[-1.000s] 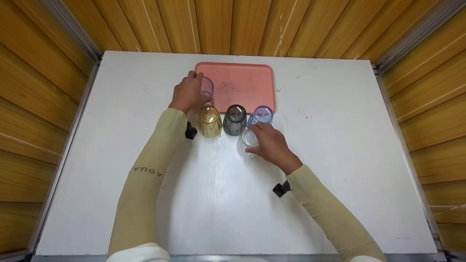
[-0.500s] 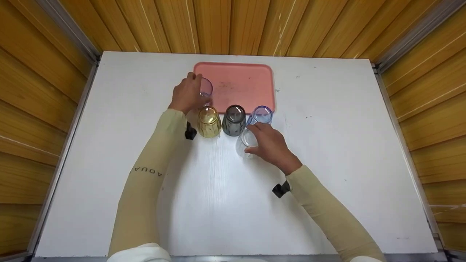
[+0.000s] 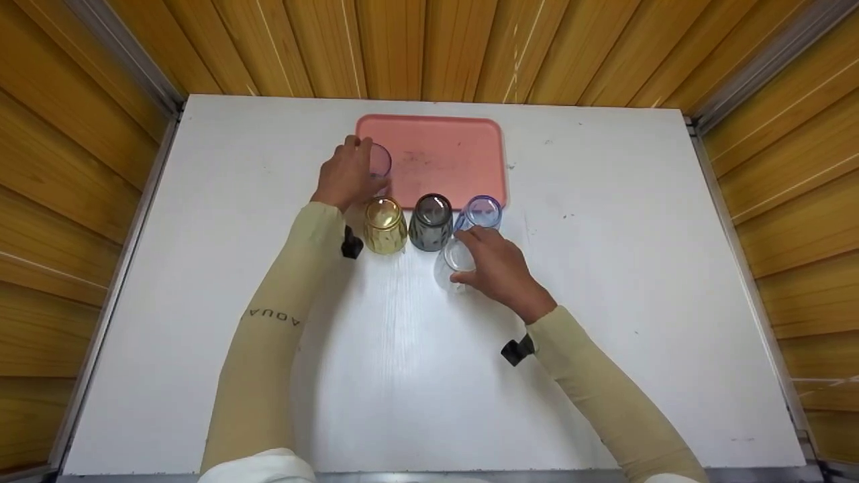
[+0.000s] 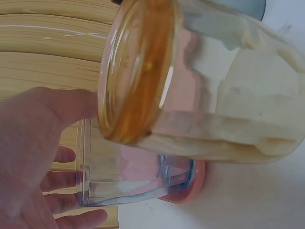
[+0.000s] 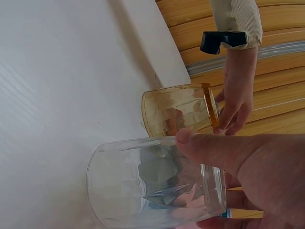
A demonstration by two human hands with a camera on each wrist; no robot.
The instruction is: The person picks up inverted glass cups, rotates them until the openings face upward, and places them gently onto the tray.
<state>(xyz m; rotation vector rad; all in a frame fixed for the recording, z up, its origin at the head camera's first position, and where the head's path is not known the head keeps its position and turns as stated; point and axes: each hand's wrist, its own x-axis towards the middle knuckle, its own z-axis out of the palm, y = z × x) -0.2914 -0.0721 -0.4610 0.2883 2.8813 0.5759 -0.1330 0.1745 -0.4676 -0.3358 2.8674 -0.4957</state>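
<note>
At the left end of the pink tray, my left hand grips a pale purple glass around its upper part. In the left wrist view that glass stands rim up, its bluish base over the tray's edge. My right hand holds a clear glass near its upturned base, thumb on one side and fingers on the other. The right wrist view shows this clear glass mouth down on the white table. Beside the hands, an amber glass, a dark grey glass and a blue glass stand upside down.
The amber, grey and blue glasses form a row along the tray's front edge. The white table extends to both sides and toward me. Wood-patterned walls enclose its back and sides.
</note>
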